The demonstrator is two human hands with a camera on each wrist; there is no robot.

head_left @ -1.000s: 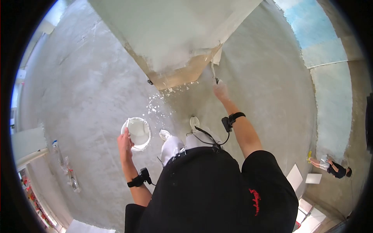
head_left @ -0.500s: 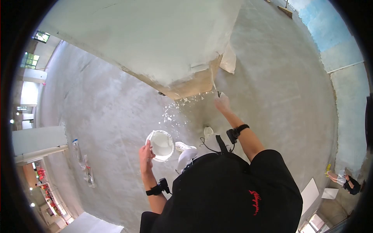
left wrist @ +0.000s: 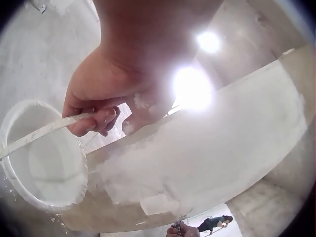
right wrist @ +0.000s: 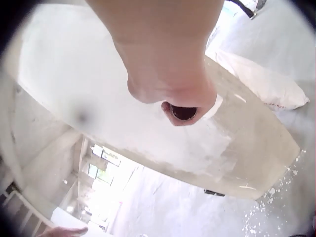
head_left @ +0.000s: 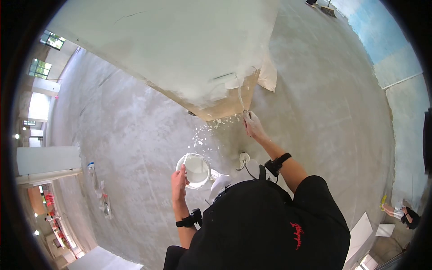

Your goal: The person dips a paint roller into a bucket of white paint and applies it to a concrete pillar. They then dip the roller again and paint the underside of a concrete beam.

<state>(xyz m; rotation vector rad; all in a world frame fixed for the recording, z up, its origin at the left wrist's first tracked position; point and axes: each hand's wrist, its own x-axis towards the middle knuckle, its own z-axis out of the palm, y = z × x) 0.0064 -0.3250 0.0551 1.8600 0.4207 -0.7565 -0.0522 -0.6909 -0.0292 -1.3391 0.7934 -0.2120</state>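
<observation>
The left hand (head_left: 179, 184) grips the pale handle (left wrist: 44, 133) of a white bucket (head_left: 209, 172), with its fingers curled round it. Pale liquid shows inside the bucket, which hangs beside the left hand. The right hand (head_left: 254, 127) holds a thin roller tool; its dark, hollow handle end (right wrist: 184, 113) shows within the curled fingers in the right wrist view. From that hand the whitish shaft (head_left: 240, 95) runs up to a narrow roller (head_left: 224, 76) lying against the pillar (head_left: 180, 54). Whitish coating covers most of that face, while its lower band is bare tan.
White splatters (head_left: 204, 138) dot the grey floor (head_left: 130, 126) by the pillar's base. A pale sack (head_left: 268, 75) leans behind its right corner. Plastic-wrapped items (head_left: 102, 198) lie at left. At far right is another person (head_left: 407, 217); a broom (head_left: 328, 11) shows at the top.
The head view has shifted, so the pillar and bucket sit further right. The right hand's tool has swung left, away from the pillar's corner, onto the coated face. The left hand still grips the bucket's handle.
</observation>
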